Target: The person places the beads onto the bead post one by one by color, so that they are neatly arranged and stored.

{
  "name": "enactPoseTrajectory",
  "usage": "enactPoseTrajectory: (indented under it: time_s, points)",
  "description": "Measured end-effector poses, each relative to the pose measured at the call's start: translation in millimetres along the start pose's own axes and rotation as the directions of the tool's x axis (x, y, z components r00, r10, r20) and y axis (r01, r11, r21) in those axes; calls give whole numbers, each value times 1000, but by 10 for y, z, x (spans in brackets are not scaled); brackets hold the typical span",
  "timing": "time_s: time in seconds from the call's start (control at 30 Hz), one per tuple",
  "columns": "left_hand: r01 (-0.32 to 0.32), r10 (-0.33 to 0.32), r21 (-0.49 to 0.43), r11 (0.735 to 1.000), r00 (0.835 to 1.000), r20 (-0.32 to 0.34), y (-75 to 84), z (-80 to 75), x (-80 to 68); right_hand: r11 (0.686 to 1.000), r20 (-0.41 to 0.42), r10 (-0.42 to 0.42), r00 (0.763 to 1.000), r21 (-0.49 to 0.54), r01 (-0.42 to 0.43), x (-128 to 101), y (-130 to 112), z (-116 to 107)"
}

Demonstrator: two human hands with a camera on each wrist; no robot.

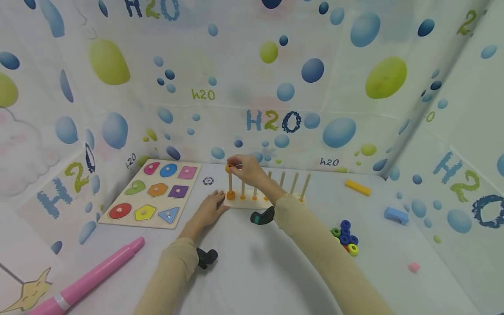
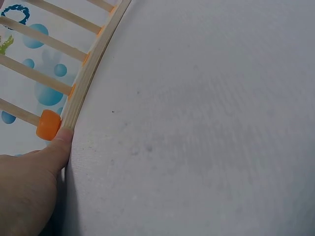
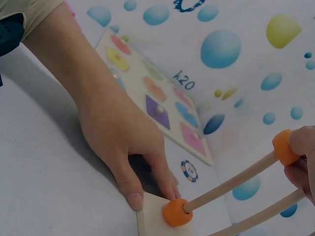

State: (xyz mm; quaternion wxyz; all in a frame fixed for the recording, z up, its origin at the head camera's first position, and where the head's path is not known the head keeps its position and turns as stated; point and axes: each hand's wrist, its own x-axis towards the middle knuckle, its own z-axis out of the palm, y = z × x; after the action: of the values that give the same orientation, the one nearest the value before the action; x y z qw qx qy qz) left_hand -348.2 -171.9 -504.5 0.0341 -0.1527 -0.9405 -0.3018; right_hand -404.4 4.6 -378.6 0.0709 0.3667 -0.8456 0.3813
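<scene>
the wooden peg board (image 1: 252, 202) is set far back on the white table (image 1: 252, 271), near the bubble wall, with its long side running left to right and its thin pegs pointing straight up. its left end is touched by the left hand (image 1: 208, 211), which is laid flat with the fingers fairly straight, likely so the board is kept from sliding. an orange ring (image 1: 228, 168) is pinched by the right hand (image 1: 248, 169) at the top of the leftmost peg (image 1: 230, 181), with its hole lined up over the peg. another orange ring (image 3: 177, 212) is already seen at the bottom of that peg. more colored rings (image 1: 345, 236) are piled to the right, and a shape puzzle (image 1: 153, 192) is lying to the left.
</scene>
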Motion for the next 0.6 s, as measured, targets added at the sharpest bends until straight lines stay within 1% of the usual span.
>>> enactPoseTrajectory:
  time_s: [0.17, 0.27, 0.37, 0.5, 0.6]
  points:
    - [17, -17, 13, 1000, 999, 34, 0, 13, 37, 1000, -14, -8, 1000, -3, 8, -12, 34, -24]
    - [17, -18, 28, 999, 999, 26, -2, -5, 35, 1000, -29, -28, 999, 5, 28, -12, 29, -44]
    - [18, -18, 35, 999, 1000, 15, 6, -29, 20, 999, -51, -29, 998, 19, 30, -27, 9, -78]
    - [13, -14, 29, 999, 1000, 26, 19, -34, 7, 998, -87, 7, 996, 65, -1, -103, 7, -165]
    - [12, -13, 27, 1000, 999, 29, 21, -23, 13, 997, -119, 8, 993, 77, 1, -195, 54, -257]
